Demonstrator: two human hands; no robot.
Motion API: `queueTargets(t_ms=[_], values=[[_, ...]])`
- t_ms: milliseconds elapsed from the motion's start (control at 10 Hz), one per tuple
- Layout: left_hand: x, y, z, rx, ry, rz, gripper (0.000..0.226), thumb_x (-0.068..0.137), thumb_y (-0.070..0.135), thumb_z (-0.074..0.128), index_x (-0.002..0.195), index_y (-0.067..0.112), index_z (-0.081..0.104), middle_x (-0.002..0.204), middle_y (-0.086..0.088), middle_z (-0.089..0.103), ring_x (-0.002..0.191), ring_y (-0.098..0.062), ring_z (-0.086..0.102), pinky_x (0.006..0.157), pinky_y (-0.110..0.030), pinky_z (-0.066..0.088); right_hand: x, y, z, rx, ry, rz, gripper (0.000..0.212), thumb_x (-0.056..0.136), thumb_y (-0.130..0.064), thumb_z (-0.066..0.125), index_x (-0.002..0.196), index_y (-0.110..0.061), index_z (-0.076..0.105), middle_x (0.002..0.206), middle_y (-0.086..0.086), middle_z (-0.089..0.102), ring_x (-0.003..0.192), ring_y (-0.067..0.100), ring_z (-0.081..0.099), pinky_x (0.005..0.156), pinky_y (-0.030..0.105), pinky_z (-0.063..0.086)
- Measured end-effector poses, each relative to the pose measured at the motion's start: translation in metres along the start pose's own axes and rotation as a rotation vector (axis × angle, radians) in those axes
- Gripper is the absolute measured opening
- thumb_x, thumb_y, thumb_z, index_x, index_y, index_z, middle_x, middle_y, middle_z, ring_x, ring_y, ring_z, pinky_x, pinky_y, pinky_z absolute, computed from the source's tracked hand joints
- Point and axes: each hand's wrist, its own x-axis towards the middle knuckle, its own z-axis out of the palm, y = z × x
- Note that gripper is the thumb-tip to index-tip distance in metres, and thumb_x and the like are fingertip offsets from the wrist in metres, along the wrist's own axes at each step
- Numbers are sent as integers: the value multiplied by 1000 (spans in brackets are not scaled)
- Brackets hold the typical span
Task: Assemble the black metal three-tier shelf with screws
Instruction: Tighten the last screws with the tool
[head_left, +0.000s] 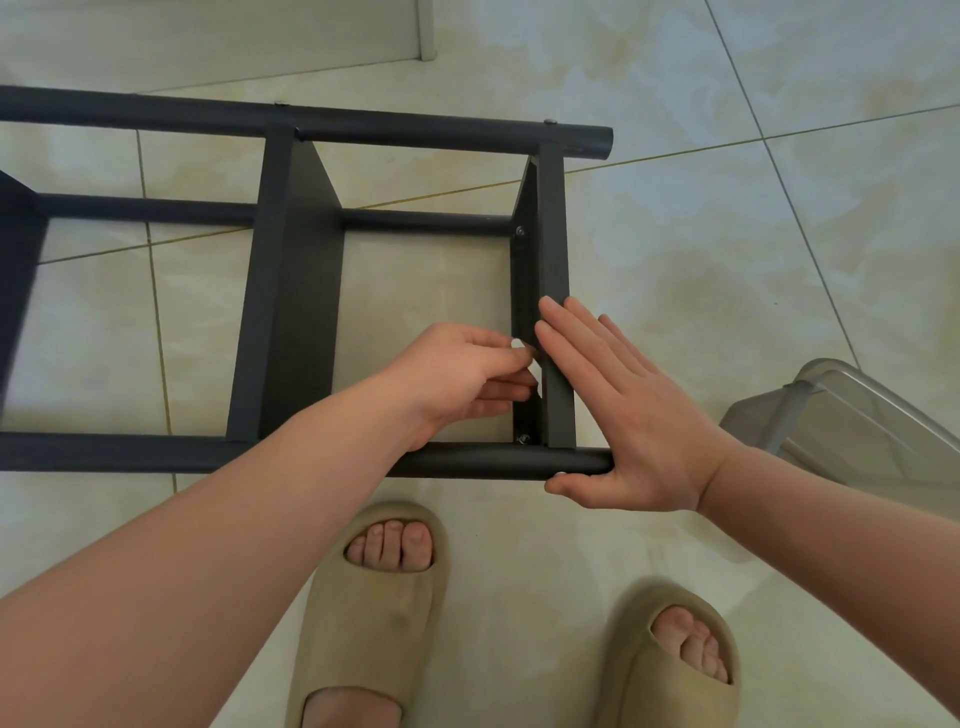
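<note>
The black metal shelf (291, 291) lies on its side on the tiled floor, its round posts running left to right. The end tier panel (553, 249) stands on edge at the right, with screws visible at its upper corner (519, 230) and lower corner (523, 439). My right hand (623, 415) presses flat against the outer face of that panel, fingers straight, thumb under the near post (493, 462). My left hand (462, 379) reaches inside the frame with its fingertips curled against the panel's inner edge; whether they pinch something small is unclear.
A clear plastic container (852, 426) sits on the floor at the right. My two feet in beige slides (374, 597) stand just in front of the shelf. A white door frame base (426, 31) is at the top.
</note>
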Motion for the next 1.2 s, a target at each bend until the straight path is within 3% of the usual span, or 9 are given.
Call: queueTargets(t_ms=[200, 600, 1200], values=[[-1, 0, 3, 24, -28, 2, 7, 94, 19, 67, 99, 13, 68, 82, -3, 74, 76, -12, 72, 70, -24, 57, 0, 1, 0, 2, -1, -3, 110, 83, -69, 56, 160, -1, 16, 170, 12, 7, 158, 28, 2, 124, 57, 18], [-3, 2, 6, 110, -47, -22, 10, 99, 20, 61, 97, 13, 67, 80, -3, 74, 80, -16, 72, 83, -32, 58, 0, 1, 1, 3, -3, -4, 110, 84, -70, 55, 160, -1, 16, 170, 12, 7, 158, 28, 2, 125, 57, 18], [-5, 5, 1, 151, -119, -55, 14, 99, 10, 54, 88, 8, 63, 73, -5, 74, 76, -16, 73, 75, -27, 59, 0, 1, 1, -12, -3, -8, 110, 84, -71, 54, 160, -1, 15, 170, 12, 6, 158, 28, 2, 124, 57, 19]])
